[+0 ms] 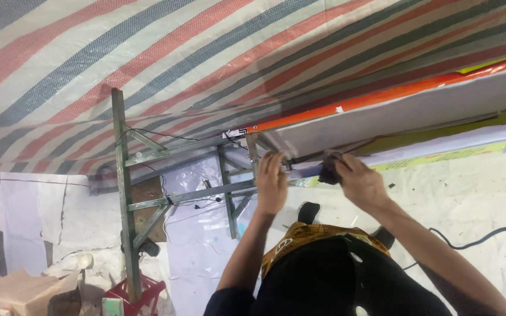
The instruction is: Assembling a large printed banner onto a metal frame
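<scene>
Reaching up with both arms at the moment. My left hand [272, 182] is spread flat, fingers loose and holding nothing, pressed near the end of the long white flat panel with the orange edge [417, 102] that runs off to the right under the canopy. My right hand [359, 182] is closed around a small dark lump [328, 174], maybe a rag or a little tool, too murky to tell, held right against the panel's lower edge.

As for progress, the panel looks like it's already up in place, resting on the grey-green metal angle frame [125, 193], and what's left seems to be fiddling with this corner where frame and panel meet. Thin black wires [206, 203] hang off the frame. Overhead is the red, grey and white striped tarpaulin [147, 52]. A black cable [475, 237] snakes across the white sheeting [469, 193] to my right, and a red stool [147, 292] sits by the frame's foot.
</scene>
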